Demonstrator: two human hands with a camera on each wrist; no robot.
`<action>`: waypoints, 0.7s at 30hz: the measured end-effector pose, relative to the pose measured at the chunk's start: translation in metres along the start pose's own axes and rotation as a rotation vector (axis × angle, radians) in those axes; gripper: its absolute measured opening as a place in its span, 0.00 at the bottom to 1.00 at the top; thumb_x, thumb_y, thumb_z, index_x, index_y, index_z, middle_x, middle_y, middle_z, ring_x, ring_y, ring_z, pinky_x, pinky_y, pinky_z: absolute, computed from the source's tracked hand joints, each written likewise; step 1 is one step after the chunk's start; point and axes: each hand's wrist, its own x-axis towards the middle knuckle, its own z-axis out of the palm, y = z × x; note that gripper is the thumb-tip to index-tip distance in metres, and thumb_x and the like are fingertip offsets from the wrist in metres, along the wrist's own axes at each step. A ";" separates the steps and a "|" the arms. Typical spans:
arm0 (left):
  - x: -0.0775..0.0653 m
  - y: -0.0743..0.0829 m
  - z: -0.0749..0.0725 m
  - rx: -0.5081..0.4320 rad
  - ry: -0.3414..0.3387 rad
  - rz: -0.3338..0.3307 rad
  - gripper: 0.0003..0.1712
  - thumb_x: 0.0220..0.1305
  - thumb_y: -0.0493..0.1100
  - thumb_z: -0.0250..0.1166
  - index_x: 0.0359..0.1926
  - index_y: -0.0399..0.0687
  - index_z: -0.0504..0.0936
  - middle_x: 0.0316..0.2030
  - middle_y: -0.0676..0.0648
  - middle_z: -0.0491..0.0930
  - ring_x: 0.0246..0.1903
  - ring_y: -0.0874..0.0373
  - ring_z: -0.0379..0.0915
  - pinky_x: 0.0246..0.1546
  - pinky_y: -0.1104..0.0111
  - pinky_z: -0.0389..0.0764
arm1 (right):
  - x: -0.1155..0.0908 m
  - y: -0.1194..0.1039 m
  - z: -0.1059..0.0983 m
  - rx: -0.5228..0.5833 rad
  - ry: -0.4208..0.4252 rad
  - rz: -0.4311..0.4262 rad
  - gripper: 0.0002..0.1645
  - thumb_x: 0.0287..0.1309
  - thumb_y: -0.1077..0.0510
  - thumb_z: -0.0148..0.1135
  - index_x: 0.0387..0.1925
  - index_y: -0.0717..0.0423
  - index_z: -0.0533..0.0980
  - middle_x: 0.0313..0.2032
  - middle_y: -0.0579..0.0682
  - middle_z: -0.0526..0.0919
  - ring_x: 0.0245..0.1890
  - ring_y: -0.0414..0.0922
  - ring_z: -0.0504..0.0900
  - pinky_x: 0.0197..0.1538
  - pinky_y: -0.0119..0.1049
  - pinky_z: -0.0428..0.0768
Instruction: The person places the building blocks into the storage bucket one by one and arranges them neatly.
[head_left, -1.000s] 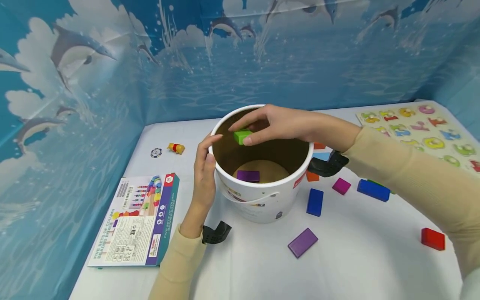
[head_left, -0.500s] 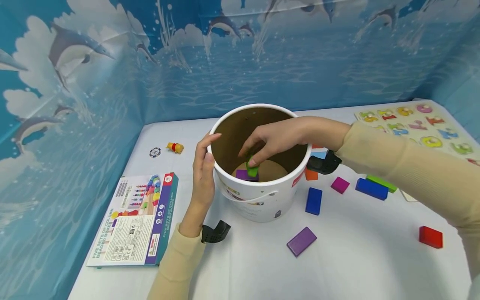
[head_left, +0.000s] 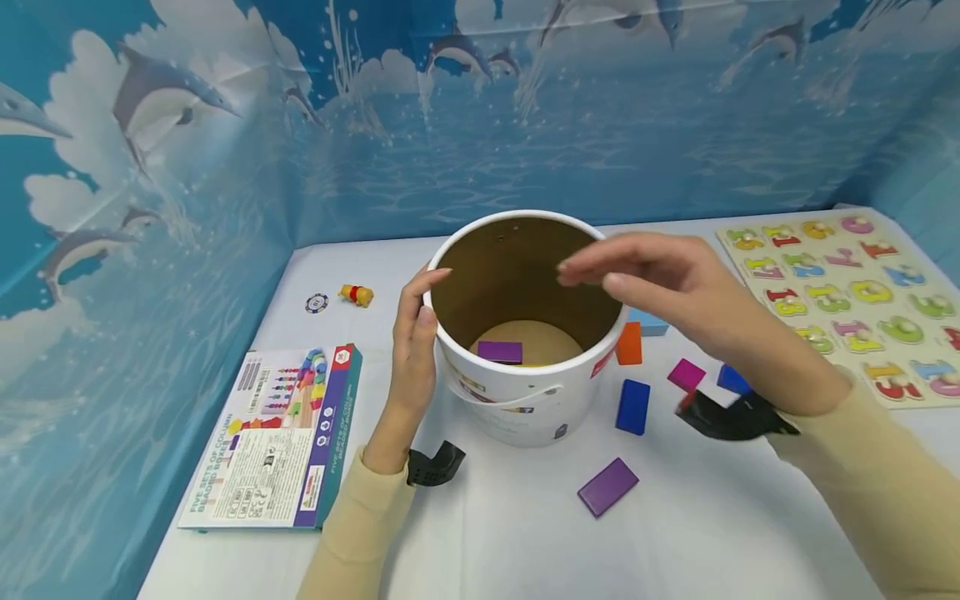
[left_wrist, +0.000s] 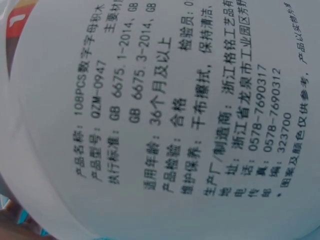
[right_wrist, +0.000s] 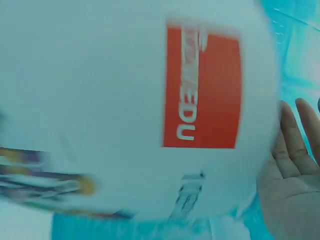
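A white bucket with printed stickers stands upright in the middle of the table. My left hand holds its left rim, fingertips over the edge; the printed wall fills the left wrist view. Inside lie a purple block and a sliver of something yellow, partly hidden by the near wall. No green block shows in the bucket. My right hand is over the right rim, fingers loosely extended and holding nothing. The right wrist view shows its palm beside the bucket's red label.
Right of the bucket lie orange, dark blue and magenta blocks, with a purple block in front. A number puzzle board is far right. At left are a boxed toy, a small figurine and a chip.
My right hand lowered a green block into the bucket, let go, and came up and right, out over the rim. My left hand stays on the rim.
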 end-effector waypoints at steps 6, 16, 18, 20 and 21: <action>0.001 0.000 0.001 0.011 0.012 0.024 0.35 0.63 0.63 0.40 0.57 0.40 0.63 0.61 0.47 0.60 0.64 0.55 0.47 0.60 0.55 0.51 | -0.081 0.027 -0.003 0.070 0.138 0.093 0.18 0.58 0.75 0.42 0.50 0.69 0.69 0.47 0.59 0.75 0.49 0.48 0.73 0.48 0.31 0.74; 0.002 0.001 0.000 0.008 0.014 0.029 0.36 0.63 0.64 0.40 0.57 0.38 0.62 0.60 0.45 0.60 0.64 0.55 0.45 0.61 0.56 0.49 | -0.149 0.095 0.033 -0.021 -0.112 0.382 0.24 0.59 0.62 0.53 0.58 0.52 0.65 0.55 0.56 0.70 0.55 0.34 0.68 0.50 0.24 0.69; 0.002 0.001 0.000 -0.001 0.015 0.028 0.36 0.63 0.64 0.40 0.57 0.38 0.62 0.60 0.44 0.60 0.64 0.55 0.45 0.61 0.56 0.48 | -0.151 0.101 0.039 -0.064 -0.156 0.376 0.26 0.57 0.59 0.55 0.59 0.50 0.65 0.56 0.51 0.70 0.56 0.32 0.66 0.51 0.24 0.67; 0.002 0.001 0.001 -0.010 0.012 0.025 0.36 0.63 0.64 0.40 0.57 0.38 0.62 0.61 0.43 0.59 0.64 0.55 0.45 0.61 0.56 0.49 | -0.151 0.105 0.044 -0.127 -0.199 0.370 0.29 0.54 0.54 0.58 0.59 0.48 0.65 0.56 0.48 0.70 0.57 0.30 0.64 0.51 0.24 0.67; 0.001 0.001 0.001 -0.016 0.011 0.025 0.36 0.63 0.64 0.40 0.57 0.38 0.62 0.60 0.43 0.59 0.64 0.55 0.45 0.61 0.56 0.49 | -0.152 0.107 0.046 -0.164 -0.221 0.355 0.30 0.53 0.52 0.59 0.59 0.48 0.65 0.56 0.47 0.70 0.57 0.30 0.64 0.51 0.24 0.68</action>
